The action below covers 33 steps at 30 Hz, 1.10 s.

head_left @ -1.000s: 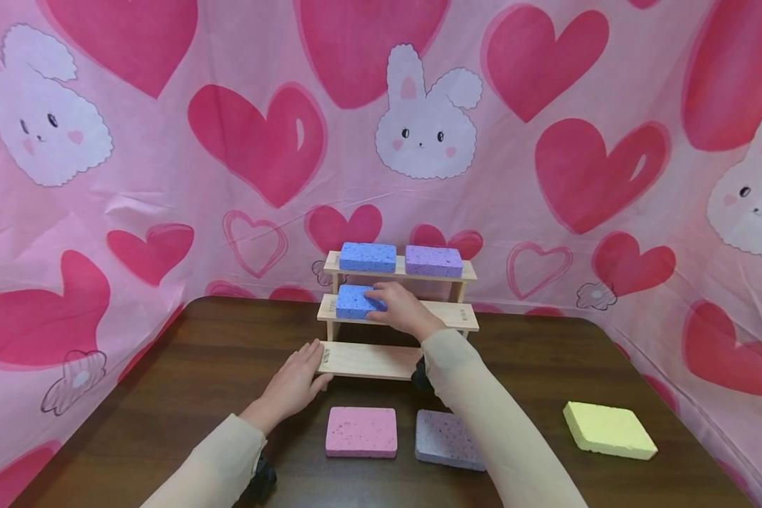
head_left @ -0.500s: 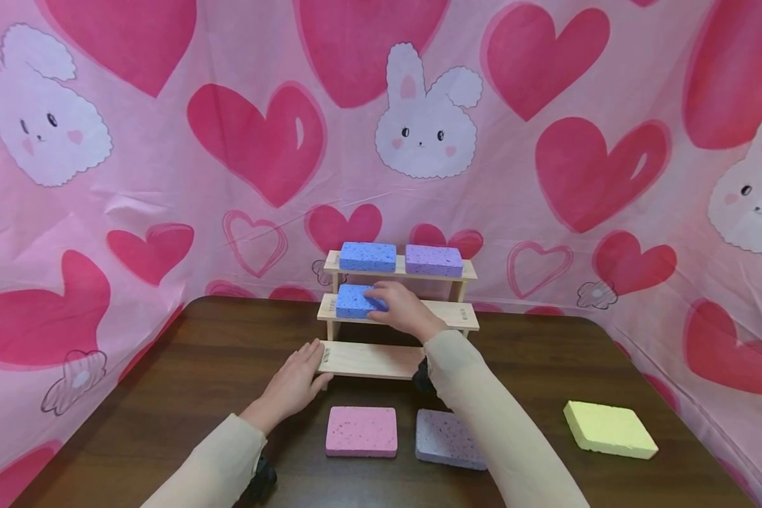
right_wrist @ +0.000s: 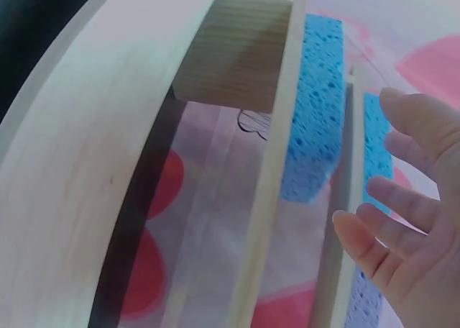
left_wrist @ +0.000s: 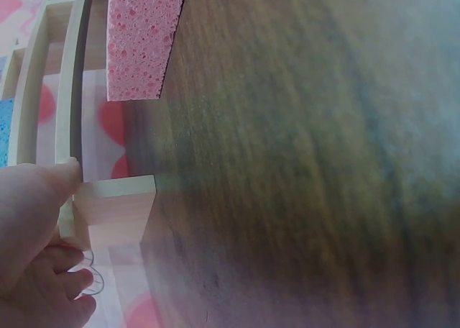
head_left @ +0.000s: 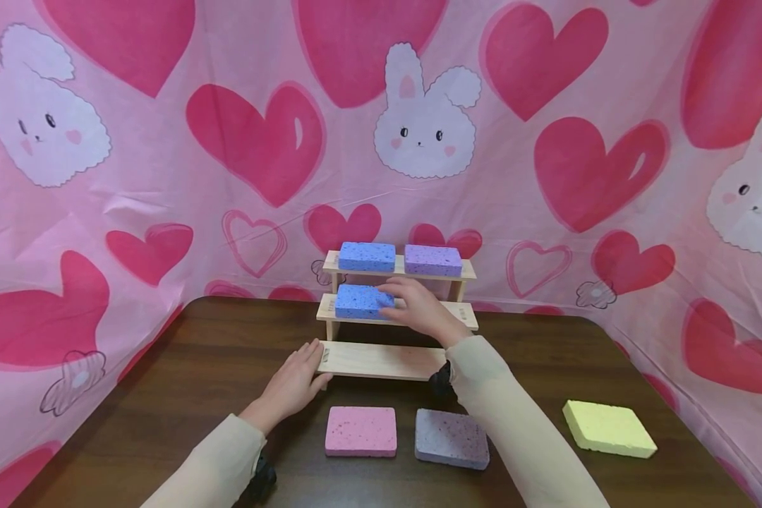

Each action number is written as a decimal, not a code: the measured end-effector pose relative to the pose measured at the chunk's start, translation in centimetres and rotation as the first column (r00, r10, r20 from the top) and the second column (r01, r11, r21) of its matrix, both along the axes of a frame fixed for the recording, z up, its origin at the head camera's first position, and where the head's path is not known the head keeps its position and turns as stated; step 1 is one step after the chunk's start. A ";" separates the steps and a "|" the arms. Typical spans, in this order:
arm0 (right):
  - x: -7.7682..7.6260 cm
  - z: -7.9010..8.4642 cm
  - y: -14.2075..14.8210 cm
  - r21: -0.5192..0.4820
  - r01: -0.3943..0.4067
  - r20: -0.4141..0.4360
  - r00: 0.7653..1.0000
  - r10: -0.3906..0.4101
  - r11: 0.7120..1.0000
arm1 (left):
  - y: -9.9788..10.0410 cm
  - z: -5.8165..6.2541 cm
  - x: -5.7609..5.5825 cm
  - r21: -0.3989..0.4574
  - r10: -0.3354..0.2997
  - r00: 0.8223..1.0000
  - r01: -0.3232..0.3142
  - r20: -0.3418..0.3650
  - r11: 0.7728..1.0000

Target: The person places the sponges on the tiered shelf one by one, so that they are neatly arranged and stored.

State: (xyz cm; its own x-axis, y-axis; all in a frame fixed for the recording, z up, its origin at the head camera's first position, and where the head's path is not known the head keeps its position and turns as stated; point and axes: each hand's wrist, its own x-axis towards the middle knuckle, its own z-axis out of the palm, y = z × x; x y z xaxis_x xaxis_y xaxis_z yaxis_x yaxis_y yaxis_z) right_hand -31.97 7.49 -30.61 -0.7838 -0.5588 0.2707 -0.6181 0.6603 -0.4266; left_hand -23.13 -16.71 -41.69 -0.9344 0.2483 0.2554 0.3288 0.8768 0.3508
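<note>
A three-tier wooden stand (head_left: 381, 360) stands on the table. My left hand (head_left: 292, 381) holds the left end of its lowest board; in the left wrist view the thumb lies on the board's front edge and the other fingers curl at its end. On the left part of the middle tier lies a blue sponge (head_left: 358, 302). Just right of it is my right hand (head_left: 422, 310), fingers loosely spread and apart from the sponge in the right wrist view, nothing in its grasp. The top tier bears another blue sponge (head_left: 366, 257) and a purple sponge (head_left: 433, 260).
In front of the stand, a pink sponge (head_left: 360, 431) and a greyish-purple sponge (head_left: 451, 439) lie flat on the brown table (head_left: 216, 353). A yellow sponge (head_left: 609, 428) lies farther right. Behind the table hangs a pink cloth (head_left: 254, 183) with hearts and rabbits.
My right hand has let go of the blue sponge on the middle tier and drawn back to the right. The left hand has stayed at the board's end.
</note>
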 end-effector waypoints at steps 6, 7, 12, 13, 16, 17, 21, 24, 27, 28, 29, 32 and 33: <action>0.5 0.5 1.5 -0.065 -0.021 -0.024 1.000 0.019 0.998 | 0.0 0.1 -0.1 -0.003 -0.006 1.000 0.006 -0.014 1.000; 0.6 0.6 1.8 -0.069 -0.027 -0.033 0.999 0.025 0.997 | 0.0 0.0 -0.1 -0.002 -0.007 1.000 0.007 -0.017 1.000; 1.2 0.8 2.8 -0.074 -0.037 -0.038 0.999 0.034 0.997 | 0.0 0.0 -0.1 0.005 -0.007 1.000 0.008 -0.010 1.000; 1.3 0.9 3.0 -0.073 -0.037 -0.036 0.999 0.034 0.997 | 0.0 0.1 -0.1 0.005 -0.005 1.000 0.005 -0.005 1.000; 1.7 1.1 3.6 -0.070 -0.044 -0.048 0.998 0.041 0.997 | 0.0 0.0 -0.1 0.004 -0.002 1.000 0.002 0.001 1.000; 1.8 1.1 3.7 -0.068 -0.046 -0.054 0.998 0.042 0.997 | 0.0 0.0 -0.1 0.006 0.002 1.000 -0.002 0.008 1.000; 2.4 1.4 4.3 -0.080 -0.040 -0.052 0.998 0.036 0.996 | 0.0 -0.1 -0.1 0.004 0.005 1.000 -0.005 0.016 1.000; 2.9 1.5 4.9 -0.095 -0.035 -0.054 0.998 0.030 0.995 | 0.0 -0.1 -0.1 0.006 0.004 1.000 -0.004 0.017 1.000; 3.3 1.6 5.4 -0.103 -0.031 -0.060 0.998 0.025 0.994 | 0.0 -0.1 0.0 0.008 0.003 1.000 -0.003 0.016 1.000; 3.4 1.6 5.6 -0.106 -0.032 -0.062 0.998 0.025 0.994 | 0.0 -0.1 0.0 0.008 0.003 1.000 -0.003 0.015 1.000; 3.5 1.6 5.8 -0.110 -0.030 -0.060 0.998 0.023 0.993 | 0.0 -0.1 -0.1 0.007 0.002 1.000 -0.002 0.014 1.000; 4.0 1.7 6.3 -0.125 -0.021 -0.054 0.998 0.014 0.992 | 0.0 -0.1 0.0 0.006 -0.002 1.000 0.002 0.007 1.000; 4.2 1.7 6.5 -0.129 -0.022 -0.058 0.998 0.015 0.991 | 0.0 -0.1 0.0 0.005 -0.001 1.000 0.001 0.008 1.000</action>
State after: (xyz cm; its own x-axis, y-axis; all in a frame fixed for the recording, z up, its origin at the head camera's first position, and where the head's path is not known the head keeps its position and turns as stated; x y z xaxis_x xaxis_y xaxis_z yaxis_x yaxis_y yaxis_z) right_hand -27.77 13.98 -28.86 -0.7550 -0.5306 0.3851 -0.6553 0.5901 -0.4716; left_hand -23.14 -16.69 -41.80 -0.9360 0.2481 0.2496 0.3272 0.8747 0.3575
